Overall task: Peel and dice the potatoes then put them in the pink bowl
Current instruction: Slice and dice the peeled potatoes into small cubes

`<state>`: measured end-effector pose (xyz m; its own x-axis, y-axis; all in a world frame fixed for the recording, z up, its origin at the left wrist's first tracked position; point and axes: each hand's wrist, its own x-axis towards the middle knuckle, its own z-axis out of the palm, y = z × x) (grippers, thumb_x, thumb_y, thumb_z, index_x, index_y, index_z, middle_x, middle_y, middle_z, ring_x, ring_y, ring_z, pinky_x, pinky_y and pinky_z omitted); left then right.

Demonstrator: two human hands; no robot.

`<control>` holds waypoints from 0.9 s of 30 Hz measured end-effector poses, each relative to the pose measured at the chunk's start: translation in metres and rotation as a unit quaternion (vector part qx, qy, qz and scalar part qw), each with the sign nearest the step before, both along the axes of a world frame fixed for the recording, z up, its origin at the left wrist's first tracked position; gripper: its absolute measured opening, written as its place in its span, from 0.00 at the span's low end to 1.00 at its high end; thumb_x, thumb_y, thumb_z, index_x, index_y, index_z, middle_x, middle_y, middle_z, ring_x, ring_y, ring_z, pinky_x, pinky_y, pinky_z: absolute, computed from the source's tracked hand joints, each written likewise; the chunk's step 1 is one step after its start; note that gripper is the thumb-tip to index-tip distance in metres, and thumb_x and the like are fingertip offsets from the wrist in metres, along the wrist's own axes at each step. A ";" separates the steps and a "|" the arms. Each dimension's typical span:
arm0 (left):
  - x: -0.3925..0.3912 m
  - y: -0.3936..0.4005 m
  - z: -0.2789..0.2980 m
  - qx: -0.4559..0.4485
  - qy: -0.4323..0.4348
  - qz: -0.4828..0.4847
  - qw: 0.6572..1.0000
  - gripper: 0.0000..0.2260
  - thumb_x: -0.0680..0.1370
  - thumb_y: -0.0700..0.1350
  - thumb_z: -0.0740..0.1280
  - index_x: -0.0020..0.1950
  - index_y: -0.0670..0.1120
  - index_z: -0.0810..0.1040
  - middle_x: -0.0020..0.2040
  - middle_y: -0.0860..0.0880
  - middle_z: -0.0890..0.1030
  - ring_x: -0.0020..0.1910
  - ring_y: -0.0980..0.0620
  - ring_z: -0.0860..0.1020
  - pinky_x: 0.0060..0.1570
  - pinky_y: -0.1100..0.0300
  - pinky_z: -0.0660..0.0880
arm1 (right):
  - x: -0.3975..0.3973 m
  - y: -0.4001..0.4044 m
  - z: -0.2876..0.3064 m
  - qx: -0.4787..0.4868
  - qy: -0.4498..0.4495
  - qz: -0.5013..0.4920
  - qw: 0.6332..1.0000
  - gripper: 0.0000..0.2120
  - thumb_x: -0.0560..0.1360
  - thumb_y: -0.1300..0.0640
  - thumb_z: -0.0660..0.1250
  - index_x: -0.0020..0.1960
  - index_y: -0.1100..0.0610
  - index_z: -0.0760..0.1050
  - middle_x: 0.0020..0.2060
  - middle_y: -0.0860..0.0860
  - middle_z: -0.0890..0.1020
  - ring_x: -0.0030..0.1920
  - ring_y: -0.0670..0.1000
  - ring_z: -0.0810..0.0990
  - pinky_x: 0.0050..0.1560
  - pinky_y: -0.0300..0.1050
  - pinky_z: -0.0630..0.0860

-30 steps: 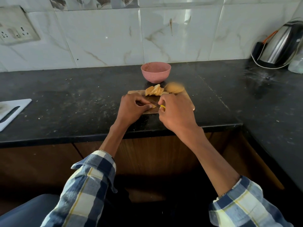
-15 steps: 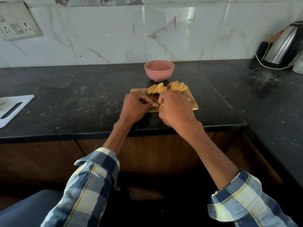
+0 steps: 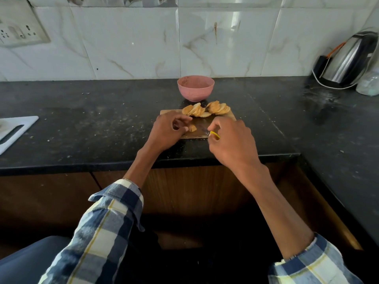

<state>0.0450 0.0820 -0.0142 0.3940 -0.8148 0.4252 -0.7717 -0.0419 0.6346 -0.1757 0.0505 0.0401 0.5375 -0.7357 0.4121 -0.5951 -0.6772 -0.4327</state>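
Hands parted—left grip [image 3: 168, 130] pinches potato piece [image 3: 192, 128], right grip [image 3: 231, 138] clasps knife [image 3: 214, 135].

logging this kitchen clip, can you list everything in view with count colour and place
bowl: one, pink, behind the wooden board
wooden board: one, brown, counter centre
potato slices: two fanned piles, yellow, board's far edge
potato piece: one, yellow, at left fingertips
knife: one, yellow handle, in right hand, blade blurred
white board: one, counter far left
kettle: one, steel, far right
socket plate: one, white, wall upper left
counter: black
left hand: on the potato piece
right hand: gripping the knife
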 end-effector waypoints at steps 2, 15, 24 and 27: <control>0.004 -0.004 0.003 0.029 -0.033 -0.029 0.999 0.13 0.79 0.42 0.73 0.61 0.55 0.86 0.57 0.58 0.83 0.53 0.61 0.79 0.52 0.67 0.72 | 0.002 -0.004 -0.004 0.004 -0.010 -0.008 1.000 0.09 0.79 0.54 0.73 0.59 0.48 0.79 0.50 0.46 0.78 0.48 0.44 0.73 0.45 0.45 0.77; -0.018 -0.022 0.011 0.067 -0.023 0.046 0.996 0.06 0.75 0.53 0.78 0.49 0.53 0.86 0.42 0.58 0.83 0.41 0.60 0.80 0.43 0.63 0.77 | 0.001 -0.017 -0.008 0.018 -0.020 -0.029 0.999 0.11 0.79 0.53 0.72 0.60 0.48 0.78 0.53 0.48 0.80 0.51 0.49 0.81 0.48 0.49 0.82; -0.019 -0.014 0.010 0.043 -0.017 0.033 0.998 0.08 0.77 0.48 0.77 0.56 0.51 0.87 0.46 0.57 0.84 0.44 0.61 0.79 0.45 0.67 0.72 | 0.004 -0.021 -0.014 0.000 0.005 -0.031 1.000 0.10 0.79 0.52 0.72 0.60 0.48 0.79 0.49 0.45 0.75 0.47 0.46 0.77 0.44 0.44 0.77; -0.019 -0.015 0.007 0.034 -0.021 0.038 0.998 0.09 0.76 0.49 0.77 0.56 0.52 0.88 0.46 0.57 0.84 0.44 0.61 0.80 0.48 0.66 0.76 | 0.008 -0.022 -0.017 -0.008 0.008 -0.032 0.999 0.10 0.79 0.52 0.72 0.60 0.47 0.79 0.54 0.48 0.80 0.46 0.44 0.74 0.42 0.42 0.73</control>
